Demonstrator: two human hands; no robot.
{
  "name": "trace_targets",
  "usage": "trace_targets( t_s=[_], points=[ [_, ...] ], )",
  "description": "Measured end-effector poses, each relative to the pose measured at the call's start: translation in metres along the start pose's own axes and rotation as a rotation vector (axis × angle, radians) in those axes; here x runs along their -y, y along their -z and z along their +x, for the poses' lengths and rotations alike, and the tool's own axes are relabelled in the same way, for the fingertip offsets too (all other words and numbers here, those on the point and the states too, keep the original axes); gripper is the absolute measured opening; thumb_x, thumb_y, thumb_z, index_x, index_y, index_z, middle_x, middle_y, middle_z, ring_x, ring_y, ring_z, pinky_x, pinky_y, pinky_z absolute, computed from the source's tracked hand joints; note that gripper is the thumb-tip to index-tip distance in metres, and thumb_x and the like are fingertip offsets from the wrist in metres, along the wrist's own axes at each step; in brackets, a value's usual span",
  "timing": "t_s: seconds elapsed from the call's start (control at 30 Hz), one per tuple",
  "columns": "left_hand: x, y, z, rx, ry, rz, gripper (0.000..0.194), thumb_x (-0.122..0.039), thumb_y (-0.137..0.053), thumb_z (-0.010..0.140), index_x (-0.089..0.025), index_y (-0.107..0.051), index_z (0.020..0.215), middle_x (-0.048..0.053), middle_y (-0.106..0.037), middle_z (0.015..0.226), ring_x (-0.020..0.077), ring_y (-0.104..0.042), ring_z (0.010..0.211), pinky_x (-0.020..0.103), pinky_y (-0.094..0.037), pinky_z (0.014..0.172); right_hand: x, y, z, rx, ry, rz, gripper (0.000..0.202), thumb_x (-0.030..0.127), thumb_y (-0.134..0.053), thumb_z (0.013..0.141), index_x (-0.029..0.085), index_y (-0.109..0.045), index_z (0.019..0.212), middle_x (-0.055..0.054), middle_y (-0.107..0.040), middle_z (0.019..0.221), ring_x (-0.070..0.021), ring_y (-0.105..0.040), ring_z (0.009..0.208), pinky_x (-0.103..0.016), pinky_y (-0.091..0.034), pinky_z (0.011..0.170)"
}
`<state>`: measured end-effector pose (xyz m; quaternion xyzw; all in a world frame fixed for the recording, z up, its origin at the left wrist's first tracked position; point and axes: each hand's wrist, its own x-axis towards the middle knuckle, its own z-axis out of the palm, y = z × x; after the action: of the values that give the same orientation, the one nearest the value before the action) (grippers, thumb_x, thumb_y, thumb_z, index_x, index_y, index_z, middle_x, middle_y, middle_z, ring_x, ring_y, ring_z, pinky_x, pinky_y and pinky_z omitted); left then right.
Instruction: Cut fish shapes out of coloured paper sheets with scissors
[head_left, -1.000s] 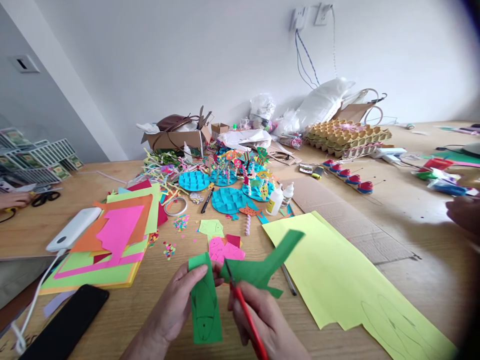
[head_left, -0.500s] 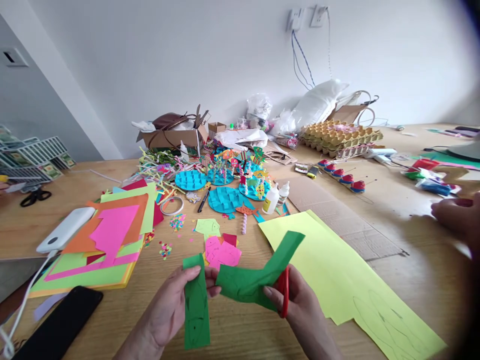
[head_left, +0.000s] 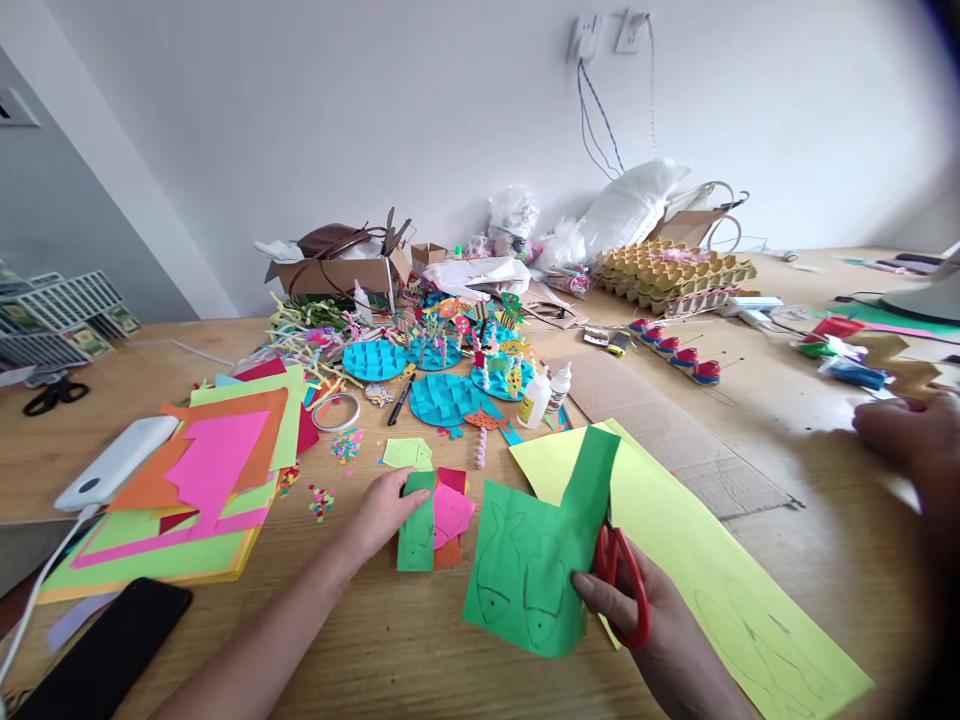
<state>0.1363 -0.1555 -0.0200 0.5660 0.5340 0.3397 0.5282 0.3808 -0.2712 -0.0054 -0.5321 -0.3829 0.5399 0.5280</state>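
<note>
My left hand (head_left: 391, 508) pinches the upper end of a narrow green paper strip (head_left: 415, 540), which overlaps pink paper cutouts (head_left: 452, 514) on the table. In my right hand (head_left: 637, 610) are red-handled scissors (head_left: 634, 590), together with a larger green paper sheet (head_left: 517, 575) gripped under the thumb. Two fish outlines are drawn on that sheet, and a long tab sticks up from its right side. Beneath the right hand lies a long yellow paper (head_left: 675, 540) with pencilled shapes. A pale green cutout (head_left: 407, 453) rests just beyond the left hand.
Coloured paper sheets (head_left: 217, 470), a white power bank (head_left: 120, 462) and a black phone (head_left: 112, 650) lie left. Blue discs with paper fish (head_left: 450, 400), glue bottles (head_left: 534, 400) and a marker (head_left: 401, 400) stand or lie ahead. Another person's hand (head_left: 911, 430) is at far right.
My left hand has moved forward with the green strip, onto the pink cutouts. My right hand has shifted right with the scissors and larger green sheet, whose drawn side now faces me.
</note>
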Motion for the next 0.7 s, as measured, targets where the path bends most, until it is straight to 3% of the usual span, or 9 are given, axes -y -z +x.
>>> trace_targets(
  t_s=[0.07, 0.13, 0.2, 0.27, 0.33, 0.4, 0.47, 0.57, 0.7],
  points=[
    [0.001, -0.002, 0.006, -0.083, -0.06, 0.056, 0.014, -0.02, -0.073, 0.053, -0.021, -0.064, 0.063, 0.0, -0.064, 0.066, 0.0268, -0.057, 0.083, 0.035, -0.041, 0.083, 0.002, 0.001, 0.0, 0.018, 0.002, -0.021, 0.032, 0.037, -0.07, 0.064, 0.02, -0.062, 0.09, -0.005, -0.069, 0.088, -0.0243, -0.06, 0.076, -0.033, -0.048, 0.066],
    [-0.003, 0.002, 0.004, -0.176, -0.137, 0.085, 0.029, -0.018, -0.076, 0.05, -0.024, -0.066, 0.077, 0.004, -0.065, 0.088, 0.0293, -0.047, 0.106, 0.034, -0.03, 0.095, 0.004, 0.001, 0.0, 0.042, 0.0, -0.031, 0.032, 0.036, -0.069, 0.066, 0.02, -0.061, 0.092, -0.006, -0.069, 0.09, -0.0245, -0.06, 0.079, -0.034, -0.048, 0.068],
    [-0.012, 0.009, -0.006, -0.257, -0.207, 0.09, 0.044, -0.022, -0.077, 0.052, -0.026, -0.064, 0.094, 0.006, -0.057, 0.113, 0.0282, -0.031, 0.123, 0.03, -0.021, 0.101, 0.008, 0.0, 0.002, 0.06, 0.006, -0.027, 0.032, 0.035, -0.069, 0.067, 0.019, -0.061, 0.094, -0.006, -0.068, 0.09, -0.0242, -0.06, 0.08, -0.034, -0.048, 0.07],
    [-0.024, 0.013, -0.022, -0.275, -0.234, 0.069, 0.039, -0.03, -0.072, 0.062, -0.024, -0.063, 0.099, 0.008, -0.056, 0.115, 0.0279, -0.036, 0.119, 0.03, -0.026, 0.098, 0.012, -0.004, 0.006, 0.079, 0.02, -0.023, 0.033, 0.034, -0.069, 0.067, 0.018, -0.06, 0.094, -0.005, -0.068, 0.091, -0.0241, -0.06, 0.08, -0.034, -0.048, 0.07],
    [-0.037, 0.012, -0.04, -0.07, -0.134, -0.091, 0.03, -0.039, -0.061, 0.072, -0.021, -0.067, 0.095, 0.009, -0.064, 0.098, 0.0275, -0.051, 0.102, 0.03, -0.04, 0.083, 0.017, -0.012, 0.01, 0.119, 0.028, -0.018, 0.033, 0.033, -0.069, 0.067, 0.018, -0.059, 0.095, -0.004, -0.068, 0.088, -0.0231, -0.061, 0.08, -0.033, -0.049, 0.07],
    [-0.047, 0.007, -0.057, 0.204, -0.026, -0.309, 0.038, -0.045, -0.052, 0.077, -0.017, -0.066, 0.1, 0.011, -0.066, 0.095, 0.0278, -0.056, 0.096, 0.03, -0.045, 0.07, 0.023, -0.024, 0.015, 0.175, 0.039, 0.003, 0.032, 0.03, -0.069, 0.067, 0.018, -0.058, 0.094, -0.003, -0.068, 0.085, -0.0214, -0.061, 0.079, -0.031, -0.049, 0.07],
    [-0.053, 0.001, -0.068, 0.357, 0.027, -0.452, 0.038, -0.039, -0.056, 0.077, -0.017, -0.063, 0.107, 0.011, -0.067, 0.098, 0.0277, -0.058, 0.097, 0.032, -0.046, 0.075, 0.03, -0.037, 0.02, 0.231, 0.05, 0.042, 0.032, 0.028, -0.069, 0.066, 0.019, -0.057, 0.095, -0.002, -0.068, 0.085, -0.0203, -0.061, 0.08, -0.03, -0.049, 0.072],
    [-0.053, -0.003, -0.075, 0.4, 0.019, -0.552, 0.043, -0.022, -0.064, 0.072, -0.018, -0.058, 0.114, 0.009, -0.067, 0.103, 0.0272, -0.059, 0.099, 0.037, -0.045, 0.083, 0.038, -0.057, 0.024, 0.287, 0.059, 0.087, 0.034, 0.027, -0.07, 0.065, 0.02, -0.055, 0.094, -0.002, -0.068, 0.085, -0.0198, -0.061, 0.078, -0.032, -0.049, 0.073],
    [-0.046, 0.001, -0.077, 0.346, 0.017, -0.597, 0.041, -0.016, -0.063, 0.072, -0.017, -0.059, 0.113, 0.008, -0.068, 0.104, 0.0263, -0.06, 0.099, 0.038, -0.044, 0.087, 0.04, -0.074, 0.03, 0.293, 0.092, 0.019, 0.03, 0.031, -0.068, 0.064, 0.02, -0.052, 0.087, 0.0, -0.064, 0.076, -0.018, -0.058, 0.074, -0.029, -0.048, 0.068]
  ],
)
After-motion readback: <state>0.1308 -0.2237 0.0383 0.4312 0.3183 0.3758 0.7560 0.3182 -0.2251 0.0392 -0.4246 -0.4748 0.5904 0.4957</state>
